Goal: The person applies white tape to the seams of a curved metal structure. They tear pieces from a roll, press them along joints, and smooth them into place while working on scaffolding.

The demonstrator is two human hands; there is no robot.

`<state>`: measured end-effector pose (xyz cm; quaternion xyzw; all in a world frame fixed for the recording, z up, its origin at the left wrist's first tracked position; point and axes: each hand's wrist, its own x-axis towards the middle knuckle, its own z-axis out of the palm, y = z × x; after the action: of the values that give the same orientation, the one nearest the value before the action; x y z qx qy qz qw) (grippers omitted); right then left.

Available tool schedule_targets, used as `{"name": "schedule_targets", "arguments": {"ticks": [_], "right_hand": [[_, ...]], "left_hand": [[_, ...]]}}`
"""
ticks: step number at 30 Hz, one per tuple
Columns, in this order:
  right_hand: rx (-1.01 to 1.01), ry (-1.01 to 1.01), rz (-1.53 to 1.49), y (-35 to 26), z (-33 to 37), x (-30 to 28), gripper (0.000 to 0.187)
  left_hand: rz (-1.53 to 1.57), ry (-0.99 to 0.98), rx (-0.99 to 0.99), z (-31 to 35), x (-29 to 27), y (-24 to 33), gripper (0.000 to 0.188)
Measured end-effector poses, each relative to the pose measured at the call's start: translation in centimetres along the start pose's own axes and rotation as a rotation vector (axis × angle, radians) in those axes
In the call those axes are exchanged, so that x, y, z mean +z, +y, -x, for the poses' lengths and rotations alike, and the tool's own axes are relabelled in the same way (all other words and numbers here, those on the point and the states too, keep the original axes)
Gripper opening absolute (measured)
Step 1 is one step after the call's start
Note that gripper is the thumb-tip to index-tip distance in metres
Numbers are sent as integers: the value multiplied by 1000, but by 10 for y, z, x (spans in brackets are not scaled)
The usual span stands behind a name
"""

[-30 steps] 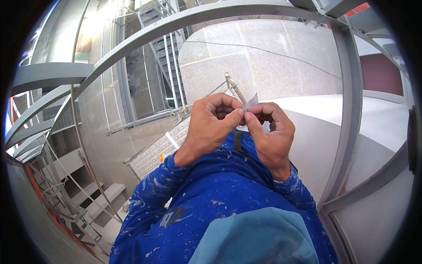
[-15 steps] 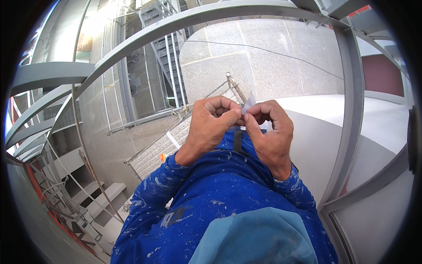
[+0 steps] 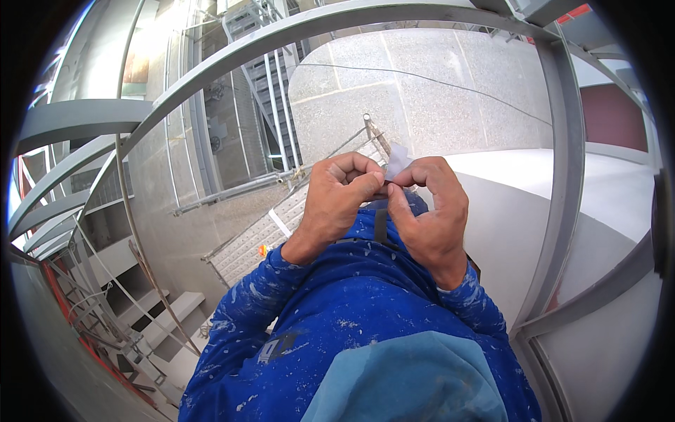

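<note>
Sheet between hands, before torso; platform left of hands; stairs beyond, leftward; beam right.

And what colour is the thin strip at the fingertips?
The thin strip is whitish with a faint lavender tint, as the head view shows.

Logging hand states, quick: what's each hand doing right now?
Left hand: closed, thumb and forefinger pinching the whitish strip.
Right hand: closed, pinching the same whitish strip.
</note>
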<state>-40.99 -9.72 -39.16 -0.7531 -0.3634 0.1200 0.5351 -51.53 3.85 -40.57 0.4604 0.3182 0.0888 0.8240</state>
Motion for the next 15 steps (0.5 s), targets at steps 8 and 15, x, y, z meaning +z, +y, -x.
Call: {"name": "schedule_targets", "arguments": {"ticks": [8, 15], "right_hand": [[-21, 41, 50, 1, 3, 1, 13], [-14, 9, 65, 2, 2, -8, 11]], "left_hand": [[-60, 25, 38, 0, 1, -7, 12], [-211, 29, 88, 2, 6, -5, 12]]}}
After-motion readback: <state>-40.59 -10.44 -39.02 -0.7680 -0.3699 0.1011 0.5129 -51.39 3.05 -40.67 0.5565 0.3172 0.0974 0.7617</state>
